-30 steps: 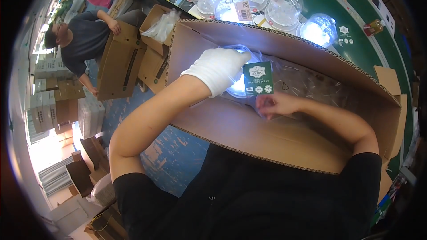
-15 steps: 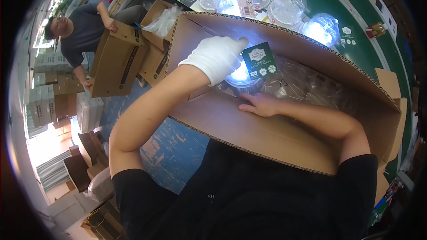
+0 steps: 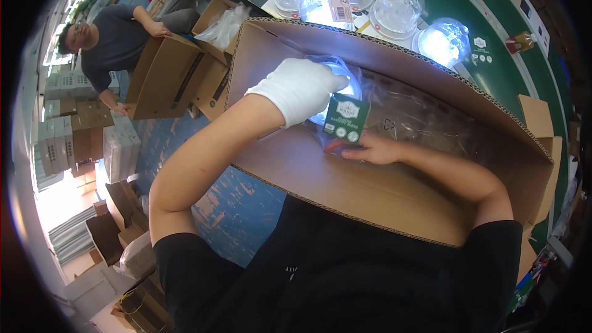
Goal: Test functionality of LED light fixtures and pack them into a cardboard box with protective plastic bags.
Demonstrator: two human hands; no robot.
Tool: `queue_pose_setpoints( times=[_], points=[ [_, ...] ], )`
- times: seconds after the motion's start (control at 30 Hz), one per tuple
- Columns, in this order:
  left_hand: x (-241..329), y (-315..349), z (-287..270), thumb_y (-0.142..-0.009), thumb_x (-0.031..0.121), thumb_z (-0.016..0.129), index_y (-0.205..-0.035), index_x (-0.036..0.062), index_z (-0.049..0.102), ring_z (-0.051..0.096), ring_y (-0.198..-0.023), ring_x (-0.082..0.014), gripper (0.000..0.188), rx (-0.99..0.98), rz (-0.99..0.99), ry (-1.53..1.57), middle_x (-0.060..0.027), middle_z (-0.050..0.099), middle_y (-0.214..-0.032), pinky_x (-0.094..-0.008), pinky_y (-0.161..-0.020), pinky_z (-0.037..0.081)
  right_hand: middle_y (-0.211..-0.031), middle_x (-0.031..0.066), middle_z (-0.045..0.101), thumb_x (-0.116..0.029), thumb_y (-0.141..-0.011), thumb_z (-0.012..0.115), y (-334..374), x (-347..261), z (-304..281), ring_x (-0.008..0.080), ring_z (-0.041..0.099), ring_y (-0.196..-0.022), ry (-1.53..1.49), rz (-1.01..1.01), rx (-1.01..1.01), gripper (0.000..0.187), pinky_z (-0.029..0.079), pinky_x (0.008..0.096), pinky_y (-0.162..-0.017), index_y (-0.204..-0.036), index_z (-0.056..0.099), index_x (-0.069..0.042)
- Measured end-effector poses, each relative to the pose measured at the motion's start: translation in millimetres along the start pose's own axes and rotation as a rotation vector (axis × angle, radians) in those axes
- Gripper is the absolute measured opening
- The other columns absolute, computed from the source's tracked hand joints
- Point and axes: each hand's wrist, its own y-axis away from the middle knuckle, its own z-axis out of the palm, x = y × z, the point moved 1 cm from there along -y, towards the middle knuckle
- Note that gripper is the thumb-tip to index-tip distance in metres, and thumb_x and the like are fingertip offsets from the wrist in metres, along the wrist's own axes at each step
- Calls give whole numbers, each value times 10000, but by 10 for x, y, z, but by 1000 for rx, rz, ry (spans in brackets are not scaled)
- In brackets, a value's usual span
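Inside a long open cardboard box, my left hand, in a white glove, is closed around the top of a lit clear cloche. Clear plastic surrounds the cloche, and a dark green hang tag dangles from it. My bare right hand is just below the tag, fingers stretched toward the cloche's lower side; the tag hides part of that contact. Crumpled clear plastic bags lie along the box's far side, to the right of the cloche.
Beyond the box, more clear cloches stand on a green table, including a lit one. At the left, a person handles another cardboard box. A smaller carton holds plastic. Box flaps stick out at the right.
The cloche has sunk deeper into the box, its tag swinging down and left. My right hand has shifted slightly, fingers closer under the tag. The other person's carton has tilted.
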Motion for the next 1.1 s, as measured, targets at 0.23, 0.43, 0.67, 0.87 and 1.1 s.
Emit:
queue_pose_setpoints(
  times=[0.23, 0.43, 0.67, 0.87, 1.1],
  points=[
    [118, -39, 3, -903, 49, 572, -1202, 116, 662, 717, -953, -356, 319, -111, -24, -21, -155, 718, -1061, -468, -794, 586, -1536, 148, 491, -361, -1075, 495, 195, 0, 96, 307, 464, -1417, 121, -16, -37, 508, 358, 427, -1175, -1532, 453, -144],
    [24, -52, 86, -900, 136, 595, -1121, 96, 639, 696, -902, -391, 229, -5, -39, 24, -165, 692, -1020, -506, -754, 571, -1581, 146, 438, -390, -1081, 469, 175, -12, 135, 317, 436, -1439, 76, -42, -38, 552, 345, 425, -1186, -1580, 380, -171],
    [-67, -92, 387, -894, 88, 585, -1122, 101, 632, 706, -857, -390, 233, -17, 32, -11, -179, 688, -1006, -493, -725, 578, -1633, 175, 345, -463, -1091, 407, 205, -34, 95, 337, 357, -1487, 36, 69, -92, 604, 279, 430, -1216, -1614, 305, -177],
    [80, -191, 381, -949, 59, 531, -1174, 79, 633, 713, -990, -368, 248, -235, -5, -58, -198, 689, -1093, -455, -818, 586, -1572, 238, 397, -469, -1090, 389, 201, 142, 74, 375, 380, -1457, 164, 8, -64, 623, 300, 442, -1208, -1566, 354, -69],
    [-61, -275, 542, -936, 88, 558, -1133, 82, 612, 708, -878, -403, 205, -126, 79, 30, -195, 681, -1010, -489, -752, 582, -1444, 260, 527, -387, -1037, 527, 260, -432, -140, 429, 583, -1240, 609, 26, -119, 562, 495, 498, -1018, -1473, 465, -37]
  ],
)
